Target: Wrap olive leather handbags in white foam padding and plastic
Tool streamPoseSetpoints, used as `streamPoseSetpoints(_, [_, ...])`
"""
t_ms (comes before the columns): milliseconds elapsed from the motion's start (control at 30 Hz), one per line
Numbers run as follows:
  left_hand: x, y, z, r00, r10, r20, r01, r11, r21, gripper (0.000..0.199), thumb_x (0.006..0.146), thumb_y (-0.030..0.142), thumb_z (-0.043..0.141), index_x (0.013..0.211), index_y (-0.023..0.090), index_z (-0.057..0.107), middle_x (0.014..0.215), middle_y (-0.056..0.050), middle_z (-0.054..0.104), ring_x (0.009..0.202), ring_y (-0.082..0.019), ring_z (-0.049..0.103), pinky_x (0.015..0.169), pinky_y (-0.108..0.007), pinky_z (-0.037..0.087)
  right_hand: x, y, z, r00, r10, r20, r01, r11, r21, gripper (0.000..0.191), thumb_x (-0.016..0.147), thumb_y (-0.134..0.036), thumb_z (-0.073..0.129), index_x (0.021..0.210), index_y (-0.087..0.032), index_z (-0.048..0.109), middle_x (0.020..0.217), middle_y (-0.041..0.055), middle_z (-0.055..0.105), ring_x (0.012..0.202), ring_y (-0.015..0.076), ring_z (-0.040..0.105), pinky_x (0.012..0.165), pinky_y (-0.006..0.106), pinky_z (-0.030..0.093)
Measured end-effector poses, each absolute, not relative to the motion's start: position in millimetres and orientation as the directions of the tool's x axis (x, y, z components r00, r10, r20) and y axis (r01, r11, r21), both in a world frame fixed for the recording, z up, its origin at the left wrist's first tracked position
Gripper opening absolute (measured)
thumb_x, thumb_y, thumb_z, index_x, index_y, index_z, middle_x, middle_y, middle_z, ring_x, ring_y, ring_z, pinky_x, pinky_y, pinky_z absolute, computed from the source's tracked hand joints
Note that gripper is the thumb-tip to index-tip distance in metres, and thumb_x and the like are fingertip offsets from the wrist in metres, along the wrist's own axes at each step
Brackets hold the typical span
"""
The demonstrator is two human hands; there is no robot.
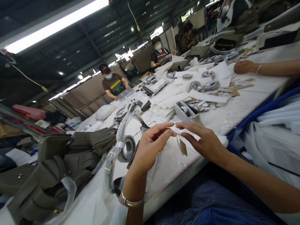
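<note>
My left hand (153, 145) is closed, thumb and fingers pinched together, at the table's near edge. A small brown card tag (183, 147) with a white slip beside it hangs just right of those fingertips. How it is attached is too small to see. Curving in from the right, my right hand (205, 139) has its thumb apart from its forefinger. Its fingertips meet those of the left hand above the tag. Behind my hands sits a plastic-wrapped grey roll (185, 111). Left of my left wrist lies a wrapped strap with a buckle (110, 160).
Dark olive bags (58, 178) pile up at left on the white table (169, 176). Wrapped strap coils (195, 86), white sheets and scattered tags (205, 105) cover its middle. Another person's arm (281, 68) rests at right, above a blue-rimmed container of white wrapping (288, 141). Several people work beyond.
</note>
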State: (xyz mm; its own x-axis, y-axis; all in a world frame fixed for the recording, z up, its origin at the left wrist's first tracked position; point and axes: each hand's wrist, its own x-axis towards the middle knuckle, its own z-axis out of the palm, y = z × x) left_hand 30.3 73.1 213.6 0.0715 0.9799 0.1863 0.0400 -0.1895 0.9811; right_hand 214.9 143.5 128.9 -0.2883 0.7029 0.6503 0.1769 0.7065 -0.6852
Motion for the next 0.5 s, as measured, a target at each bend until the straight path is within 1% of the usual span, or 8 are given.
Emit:
streamPoseSetpoints(67, [33,73,214,0.041,0.979,0.201,0.005,-0.201,0.979,0.033,0.084,0.042,0.072,0.111,0.023,0.074,0.088,-0.004,0.07,0.049,-0.004,0.031,0.044,-0.023,0.018,213,135,125,-0.303,0.779,0.549,0.082,0.595,-0.799,0.036,0.096,-0.044,0.055,0.126,-0.025,0.063,0.117,0.0077,0.071,0.111,0.024,0.065,0.102,0.042,0.05])
streamPoseSetpoints(133, [34,74,215,0.031,0.978,0.208,-0.028,-0.207,0.978,0.03,0.084,0.04,0.072,0.109,0.023,0.074,0.088,-0.003,0.07,0.048,-0.003,0.03,0.044,-0.022,0.018,210,128,119,-0.384,0.818,0.429,-0.075,0.435,-0.897,0.043,0.093,-0.052,0.057,0.125,-0.024,0.06,0.116,0.0091,0.07,0.11,0.024,0.066,0.099,0.041,0.052])
streamPoseSetpoints(200, [34,73,215,0.023,0.976,0.215,-0.053,-0.214,0.975,0.028,0.085,0.038,0.072,0.108,0.024,0.074,0.088,-0.002,0.069,0.048,-0.003,0.03,0.044,-0.022,0.019,205,121,112,-0.499,0.798,0.338,-0.217,0.263,-0.94,0.051,0.089,-0.059,0.059,0.125,-0.023,0.058,0.122,0.0115,0.067,0.115,0.0251,0.064,0.101,0.042,0.051])
streamPoseSetpoints(267, [33,73,214,0.01,0.975,0.223,-0.066,-0.222,0.973,0.026,0.085,0.037,0.072,0.107,0.024,0.074,0.088,-0.002,0.069,0.048,-0.002,0.03,0.044,-0.021,0.019,201,116,108,-0.594,0.751,0.289,-0.3,0.128,-0.946,0.057,0.086,-0.061,0.062,0.128,-0.023,0.056,0.128,0.0129,0.064,0.121,0.026,0.06,0.103,0.043,0.049])
streamPoseSetpoints(333, [33,73,213,-0.014,0.974,0.228,-0.066,-0.229,0.971,0.025,0.085,0.037,0.072,0.106,0.024,0.074,0.088,-0.002,0.069,0.048,-0.002,0.03,0.044,-0.021,0.02,198,114,105,-0.656,0.709,0.258,-0.336,0.031,-0.941,0.06,0.084,-0.058,0.067,0.131,-0.023,0.055,0.129,0.0124,0.064,0.121,0.0262,0.06,0.103,0.045,0.048])
streamPoseSetpoints(400, [33,73,213,-0.033,0.973,0.228,-0.064,-0.229,0.971,0.026,0.084,0.038,0.072,0.106,0.024,0.074,0.087,-0.002,0.068,0.047,-0.001,0.029,0.043,-0.021,0.02,197,114,103,-0.685,0.691,0.231,-0.34,-0.022,-0.94,0.061,0.082,-0.054,0.071,0.132,-0.023,0.055,0.125,0.0108,0.066,0.115,0.0253,0.063,0.101,0.045,0.05])
streamPoseSetpoints(500, [31,71,212,-0.044,0.974,0.223,-0.06,-0.225,0.972,0.028,0.084,0.039,0.073,0.107,0.023,0.074,0.086,-0.002,0.068,0.047,-0.001,0.029,0.043,-0.021,0.019,197,116,100,-0.637,0.747,0.192,-0.292,-0.003,-0.956,0.058,0.077,-0.048,0.077,0.127,-0.022,0.061,0.116,0.0087,0.069,0.105,0.0238,0.066,0.096,0.043,0.053])
